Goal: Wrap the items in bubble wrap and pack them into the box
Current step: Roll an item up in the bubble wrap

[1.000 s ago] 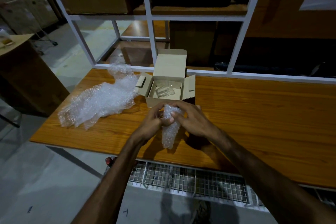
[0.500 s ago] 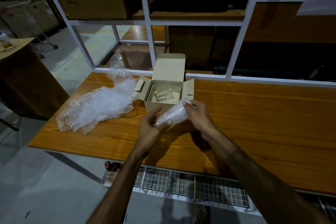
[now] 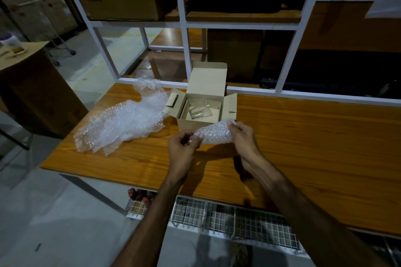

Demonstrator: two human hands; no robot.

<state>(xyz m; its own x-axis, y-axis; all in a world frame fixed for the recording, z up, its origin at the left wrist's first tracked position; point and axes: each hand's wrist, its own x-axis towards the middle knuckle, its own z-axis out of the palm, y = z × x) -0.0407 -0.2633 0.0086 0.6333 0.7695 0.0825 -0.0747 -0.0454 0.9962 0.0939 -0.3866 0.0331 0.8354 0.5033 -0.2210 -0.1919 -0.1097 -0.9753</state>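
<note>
- Bubble-wrapped bundle (image 3: 216, 133) is hovering at frame centre, just before the open box (image 3: 196, 124).
- Left hand (image 3: 183, 147) is pinching its tail; right hand (image 3: 244, 136) fingers are curling round its fat end.
- Probably light, squashy, fragile; best cradling the thick middle.

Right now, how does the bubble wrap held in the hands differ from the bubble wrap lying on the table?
The held bubble wrap is rolled into a tight bundle; the loose bubble wrap lies spread and crumpled. The held bubble wrap is raised in front of the box, gripped by the left hand and right hand; the loose bubble wrap rests on the table, left of the box, untouched. The held one looks far smaller. Both are clear, bubbled plastic.
</note>
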